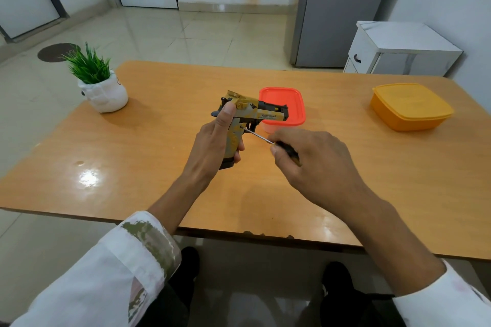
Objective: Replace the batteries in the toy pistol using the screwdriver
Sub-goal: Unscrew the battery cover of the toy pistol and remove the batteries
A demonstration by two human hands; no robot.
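Note:
A tan and black toy pistol (255, 111) is held above the middle of the wooden table (159, 141), barrel pointing right. My left hand (215, 141) grips its handle from behind, thumb up along the back. My right hand (310, 159) holds a small screwdriver (259, 136) by its dark handle. The thin metal shaft runs up and left, and its tip touches the side of the grip. No batteries are in sight.
A red-lidded plastic box (289, 103) stands just behind the pistol. An orange lidded box (409, 106) sits at the table's right. A small potted green plant (98, 82) stands at the left corner. A white cabinet (398, 50) and a grey fridge (340, 8) are beyond the table.

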